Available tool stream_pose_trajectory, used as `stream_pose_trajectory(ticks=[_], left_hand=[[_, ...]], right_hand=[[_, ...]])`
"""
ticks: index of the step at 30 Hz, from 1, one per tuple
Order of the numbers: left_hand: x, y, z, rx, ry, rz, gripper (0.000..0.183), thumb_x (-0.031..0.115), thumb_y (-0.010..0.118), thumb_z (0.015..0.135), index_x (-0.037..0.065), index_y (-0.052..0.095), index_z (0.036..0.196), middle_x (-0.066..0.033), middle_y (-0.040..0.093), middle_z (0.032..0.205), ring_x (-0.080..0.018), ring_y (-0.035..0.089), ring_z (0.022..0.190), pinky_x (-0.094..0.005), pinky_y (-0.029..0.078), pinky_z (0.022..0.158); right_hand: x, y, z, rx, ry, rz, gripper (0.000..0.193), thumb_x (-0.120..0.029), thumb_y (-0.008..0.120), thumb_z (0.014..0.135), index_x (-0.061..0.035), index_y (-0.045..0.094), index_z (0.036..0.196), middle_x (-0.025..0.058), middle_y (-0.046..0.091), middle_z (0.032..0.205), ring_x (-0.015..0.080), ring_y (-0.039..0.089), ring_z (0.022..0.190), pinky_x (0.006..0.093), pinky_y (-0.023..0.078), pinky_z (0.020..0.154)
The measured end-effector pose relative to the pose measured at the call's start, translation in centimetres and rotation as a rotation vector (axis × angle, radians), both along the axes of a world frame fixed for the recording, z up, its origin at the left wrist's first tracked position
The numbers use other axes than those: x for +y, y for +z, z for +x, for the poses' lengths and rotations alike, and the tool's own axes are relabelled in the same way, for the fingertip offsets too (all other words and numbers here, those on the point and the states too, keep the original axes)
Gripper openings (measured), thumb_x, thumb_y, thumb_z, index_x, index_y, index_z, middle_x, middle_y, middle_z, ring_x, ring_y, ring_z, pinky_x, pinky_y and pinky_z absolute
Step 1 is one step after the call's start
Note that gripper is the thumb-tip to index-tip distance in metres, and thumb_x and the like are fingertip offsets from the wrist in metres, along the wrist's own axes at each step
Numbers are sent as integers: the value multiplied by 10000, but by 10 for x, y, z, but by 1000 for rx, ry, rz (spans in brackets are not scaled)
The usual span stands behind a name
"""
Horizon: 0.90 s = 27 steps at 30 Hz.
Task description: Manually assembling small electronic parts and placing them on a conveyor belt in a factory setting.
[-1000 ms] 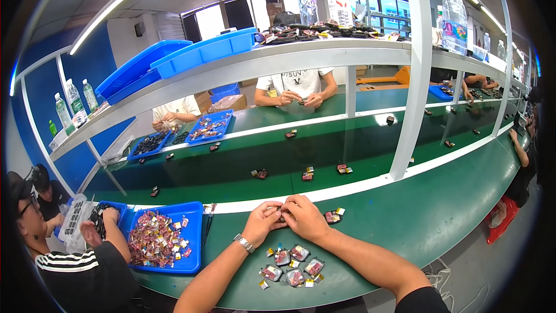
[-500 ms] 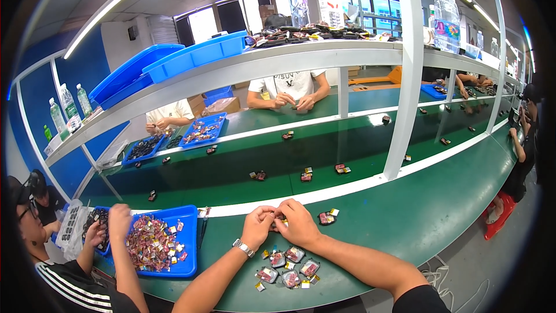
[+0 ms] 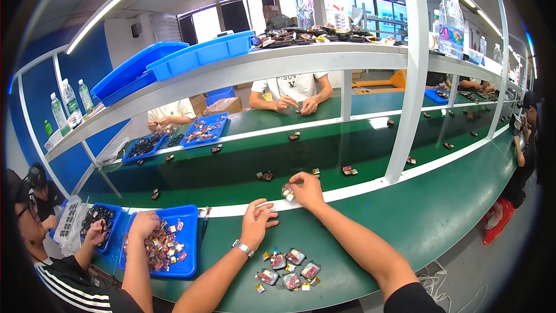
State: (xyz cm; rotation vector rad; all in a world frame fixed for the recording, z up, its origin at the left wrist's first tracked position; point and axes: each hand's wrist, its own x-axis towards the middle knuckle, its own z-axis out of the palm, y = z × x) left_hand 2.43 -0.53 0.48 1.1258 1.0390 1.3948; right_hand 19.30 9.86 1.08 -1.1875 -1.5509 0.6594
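My right hand (image 3: 307,190) pinches a small electronic module (image 3: 288,192), dark-cased with a pale battery-like tab, above the white rail at the green belt's near edge. To its left, my left hand (image 3: 258,224) hovers over the bench, fingers apart, with nothing visible in it; a metal watch circles that wrist. Between my forearms, several similar modules (image 3: 291,280) with clear-rimmed dark cases, red boards and silver and yellow tabs lie grouped on the green bench. More modules (image 3: 349,170) sit spaced along the belt, one partly behind my right hand.
At left, a co-worker's hand (image 3: 145,224) reaches over a blue tray (image 3: 188,255) of red and yellow parts. Black tweezers (image 3: 203,229) lie beside it. A white post (image 3: 408,81) carries a shelf (image 3: 347,58) with blue trays and bottles. Other people sit across the belt.
My hands have separated; the right moved forward to the belt's edge with a module, and the left opened. The module lying right of my hands is gone from there. Belt modules shifted slightly right.
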Motion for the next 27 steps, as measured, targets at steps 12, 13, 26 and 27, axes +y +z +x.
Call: stream_pose_trajectory(ticks=[12, 13, 26, 27], left_hand=[[-2, -2, 0, 113, -104, 7, 254, 49, 525, 935, -28, 499, 1176, -180, 612, 1148, -218, 636, 978, -338, 554, 833], [-2, -2, 1, 164, -103, 4, 249, 40, 530, 925, -29, 511, 1164, -176, 621, 1131, -213, 637, 974, -333, 550, 828], [-1, -2, -2, 152, -131, -7, 233, 18, 549, 902, -31, 539, 1130, -174, 635, 1115, -207, 641, 963, -314, 541, 821], [-2, -2, -4, 155, -127, -18, 234, 23, 549, 905, -27, 540, 1133, -174, 634, 1120, -209, 641, 965, -316, 541, 823]], right_hand=[[37, 15, 131, -535, -457, 215, 324, -172, 719, 726, -12, 647, 998, 159, 648, 923, 315, 619, 900, 401, 488, 865], [33, 15, 143, -607, -635, 178, 382, -171, 712, 724, -3, 626, 1056, 173, 641, 957, 325, 607, 926, 407, 478, 881], [42, -13, 175, -425, -437, 321, 485, -41, 719, 664, -54, 535, 1113, 146, 537, 1082, 358, 498, 1035, 436, 432, 907], [36, -7, 173, -420, -395, 394, 509, -48, 722, 670, -65, 523, 1138, 139, 527, 1115, 355, 491, 1051, 442, 430, 915]])
